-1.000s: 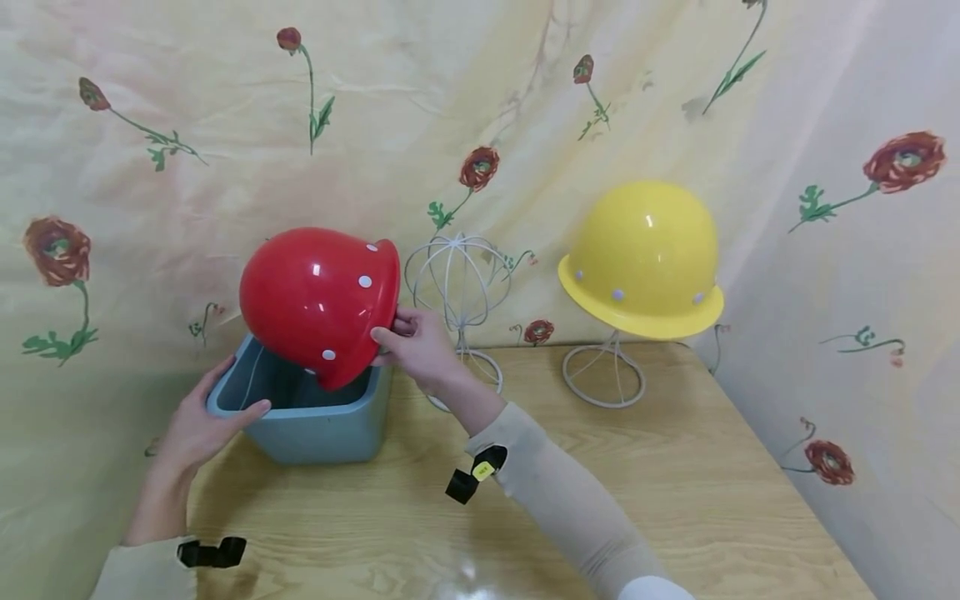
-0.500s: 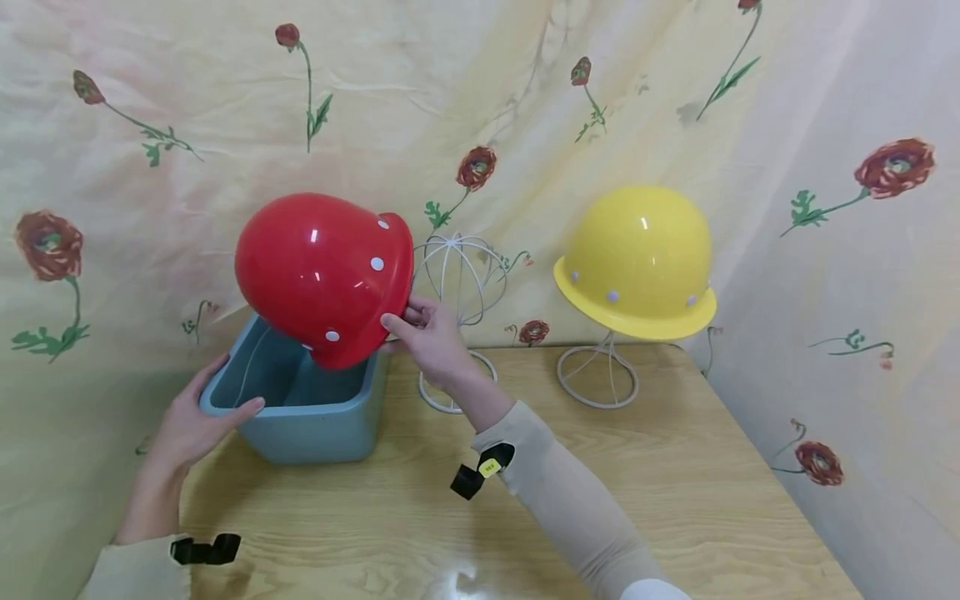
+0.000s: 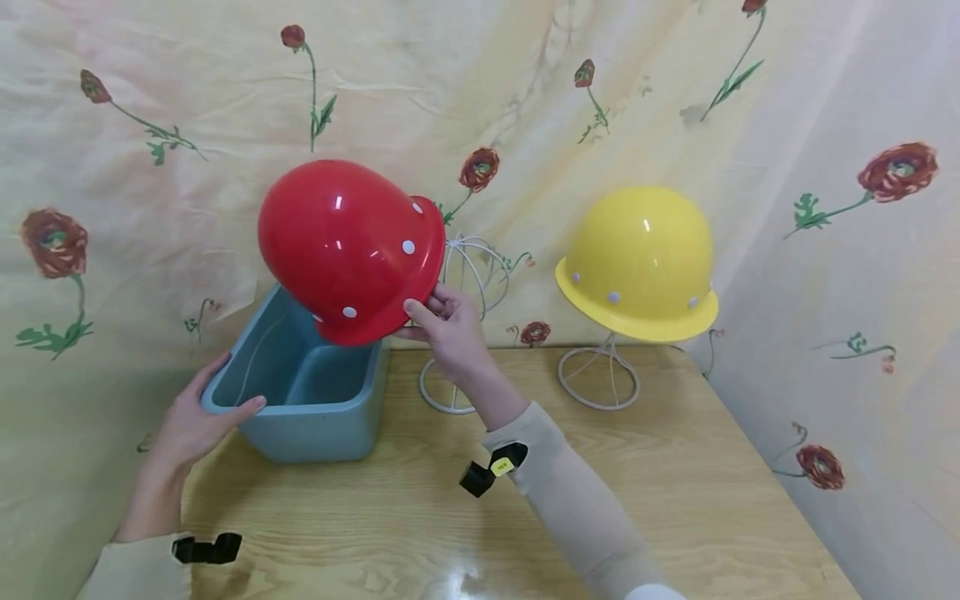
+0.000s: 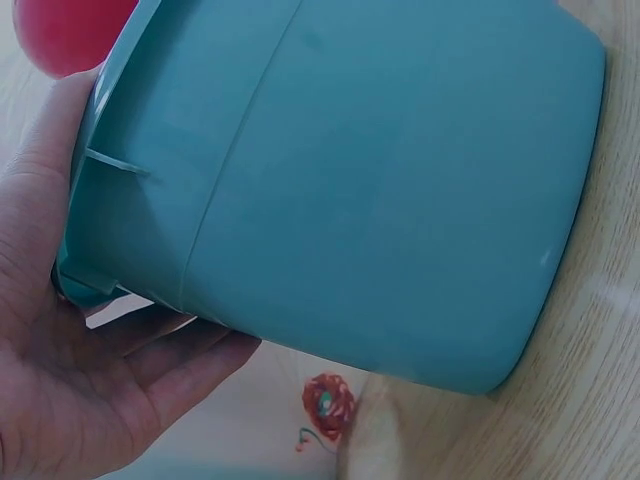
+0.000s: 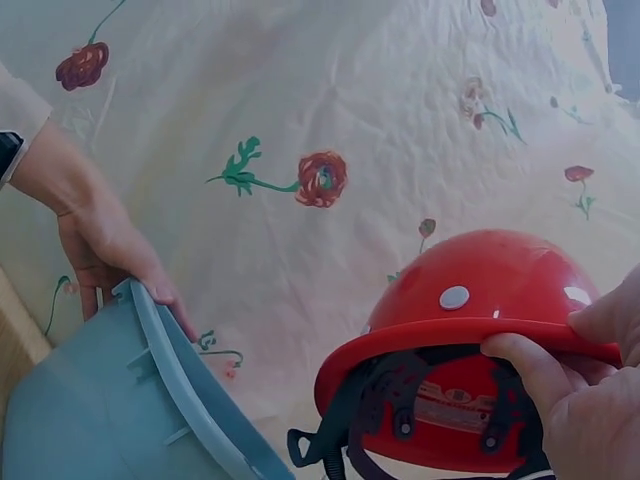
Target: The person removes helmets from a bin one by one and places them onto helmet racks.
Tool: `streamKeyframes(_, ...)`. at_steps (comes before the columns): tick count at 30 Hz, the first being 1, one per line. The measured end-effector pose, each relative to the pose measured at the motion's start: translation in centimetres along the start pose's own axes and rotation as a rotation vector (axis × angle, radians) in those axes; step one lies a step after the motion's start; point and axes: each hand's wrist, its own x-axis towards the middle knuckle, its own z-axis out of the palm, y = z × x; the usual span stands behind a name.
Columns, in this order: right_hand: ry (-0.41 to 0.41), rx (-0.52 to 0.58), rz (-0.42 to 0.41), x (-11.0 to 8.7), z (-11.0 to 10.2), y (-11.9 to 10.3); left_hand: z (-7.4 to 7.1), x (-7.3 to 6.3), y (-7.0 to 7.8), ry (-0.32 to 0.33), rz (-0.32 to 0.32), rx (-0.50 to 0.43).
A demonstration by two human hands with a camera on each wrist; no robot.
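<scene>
A red hard hat (image 3: pixel 341 242) is held tilted above the blue plastic bin (image 3: pixel 311 437) in the head view. My right hand (image 3: pixel 453 333) pinches its brim, thumb on the outer side and fingers underneath. Black straps and the inner suspension show beneath the hat (image 5: pixel 510 280) in the right wrist view. At the bin's front left corner, my left hand (image 3: pixel 191 421) grips the rim, thumb over the front edge and fingers along the outer side wall. The bin rests on the wooden table, and the part of its interior that shows has nothing in it.
Right of the bin, a white wire stand (image 3: pixel 450 410) is partly hidden by the red hat and my right hand. Further right, a yellow hard hat (image 3: pixel 641 258) sits on a second wire stand (image 3: pixel 600 407). Flower-patterned cloth (image 3: pixel 420 75) hangs behind the wooden table (image 3: pixel 360 525).
My right hand has lifted the red hard hat up and to the right, out of the bin's opening, uncovering more of its interior. My left hand stays on the rim.
</scene>
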Motion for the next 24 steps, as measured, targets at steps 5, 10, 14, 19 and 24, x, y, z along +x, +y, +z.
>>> streamKeyframes(5,0.013,0.059,-0.046,0.1,-0.3,-0.1,0.1,-0.1,0.1,0.004,0.002,0.004)
streamKeyframes(10,0.02,0.095,-0.07,0.3,-0.8,0.0,0.0,-0.1,0.1,0.0,0.001,0.009)
streamKeyframes(14,0.037,0.104,-0.092,0.4,-1.2,0.0,-0.1,-0.1,0.0,-0.004,0.02,0.004)
streamKeyframes(19,0.061,0.138,-0.118,0.4,-1.5,-0.2,-0.1,0.0,-0.1,-0.009,0.024,0.002)
streamKeyframes(24,0.082,0.172,-0.154,0.4,-1.6,-0.6,-0.1,-0.1,0.0,-0.007,0.026,0.004)
